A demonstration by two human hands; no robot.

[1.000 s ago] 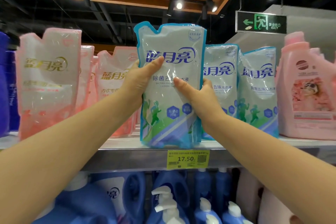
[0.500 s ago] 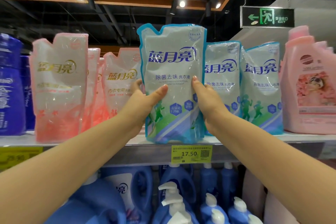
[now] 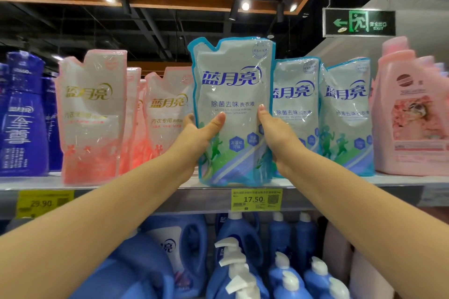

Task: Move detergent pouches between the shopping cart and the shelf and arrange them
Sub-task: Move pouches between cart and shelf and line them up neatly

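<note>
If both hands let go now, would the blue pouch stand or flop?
Probably floppy: the blue pouch shows wrinkled film near where the left hand and right hand grip it. Likely slippery, as it shines. It may stand, since similar pouches stand upright on the shelf beside it.

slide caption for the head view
Left hand and right hand hold a blue detergent pouch upright at the shelf edge.

blue-edged detergent pouch (image 3: 232,94) upright at shelf (image 3: 145,183) front

Shelf (image 3: 36,181): pink pouches (image 3: 92,116), blue pouches (image 3: 345,116), pink jug (image 3: 413,116).
</note>
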